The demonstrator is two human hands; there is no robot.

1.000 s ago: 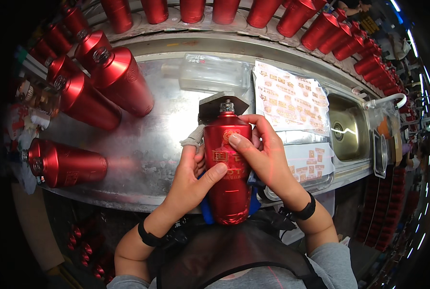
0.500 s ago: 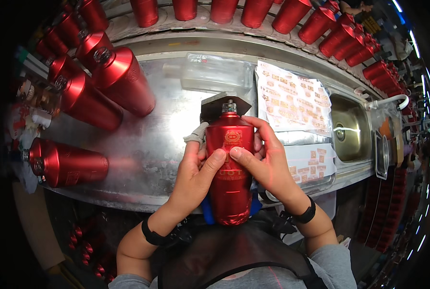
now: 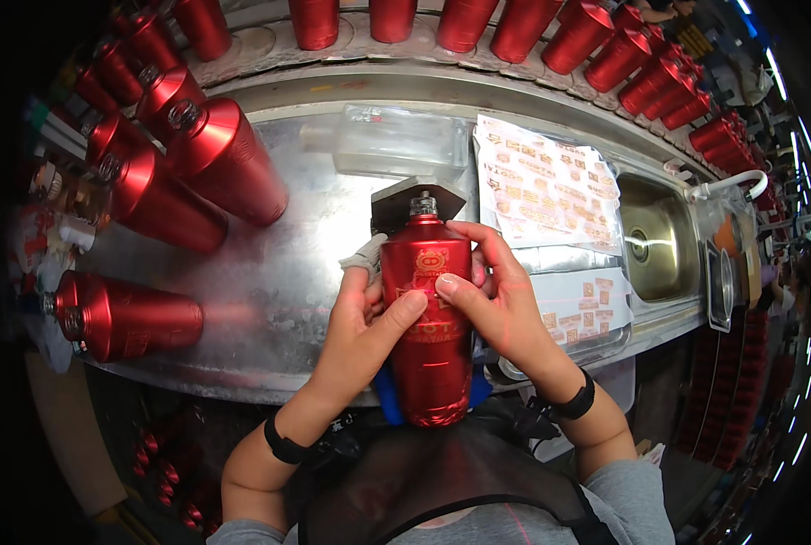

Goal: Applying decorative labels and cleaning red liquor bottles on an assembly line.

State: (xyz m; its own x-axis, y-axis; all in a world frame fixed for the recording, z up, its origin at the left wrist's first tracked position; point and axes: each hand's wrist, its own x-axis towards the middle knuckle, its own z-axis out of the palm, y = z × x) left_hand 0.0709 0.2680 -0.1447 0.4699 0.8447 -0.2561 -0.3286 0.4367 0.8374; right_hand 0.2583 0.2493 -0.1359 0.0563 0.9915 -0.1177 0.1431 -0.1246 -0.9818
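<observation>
A glossy red bottle (image 3: 430,363) with gold markings lies on its back before me, its clear threaded neck pointing away. My left hand (image 3: 365,318) grips its left side, thumb on the front, with a pale cloth cover (image 3: 365,254) on a finger. On the other side my right hand (image 3: 492,295) holds the bottle, its thumb pressed over the gold markings. Behind the neck sits a dark angular plate (image 3: 442,188). Blue material (image 3: 387,395) shows beneath the bottle. The fingers under the bottle are hidden.
Several red bottles (image 3: 233,163) occupy the left of the metal table (image 3: 278,263); more line the conveyor (image 3: 269,59) beyond. A clear rectangular bottle (image 3: 396,141) lies at the back. Printed decal sheets (image 3: 551,186) are on the right, next to a sink (image 3: 655,250) with a white faucet (image 3: 741,186).
My left thumb has shifted slightly down and away from the right thumb, uncovering more of the bottle's front. Bottles on the conveyor have moved to the right.
</observation>
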